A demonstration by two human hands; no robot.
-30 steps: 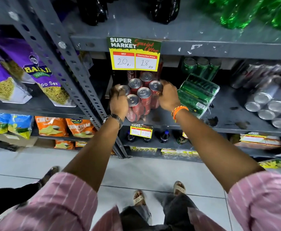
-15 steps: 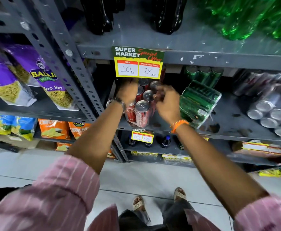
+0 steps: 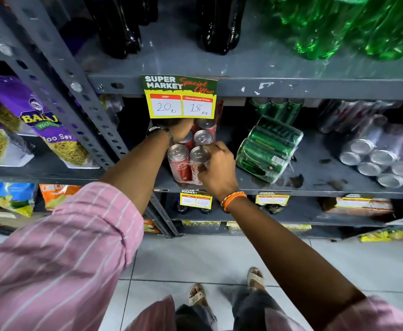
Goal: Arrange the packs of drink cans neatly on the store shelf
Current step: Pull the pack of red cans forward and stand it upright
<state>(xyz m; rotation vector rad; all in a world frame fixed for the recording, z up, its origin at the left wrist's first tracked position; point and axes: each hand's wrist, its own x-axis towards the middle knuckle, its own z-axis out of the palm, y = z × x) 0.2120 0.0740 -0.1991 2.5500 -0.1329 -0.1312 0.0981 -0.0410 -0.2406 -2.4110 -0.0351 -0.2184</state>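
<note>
- Pack of red cans [image 3: 191, 161]: upright on the grey shelf [image 3: 315, 185], near its front edge, under the price tag [image 3: 181, 97].
- Right hand [image 3: 216, 169]: fingers curled around the pack's front right corner, gripping it.
- Left hand [image 3: 180, 130]: on the pack's rear cans, partly hidden by the tag; grip cannot be judged.
- Pack of green cans [image 3: 267, 149]: tilted, just right.
- Pack of silver cans [image 3: 382, 158]: lying farther right.

The grey metal shelf [image 3: 315, 185] carries three can packs directly on its deck: the red can pack [image 3: 191, 154] at 9 o'clock, the tilted green can pack [image 3: 267, 149] at centre, and the silver can pack [image 3: 382, 156] at 3 o'clock.
</note>
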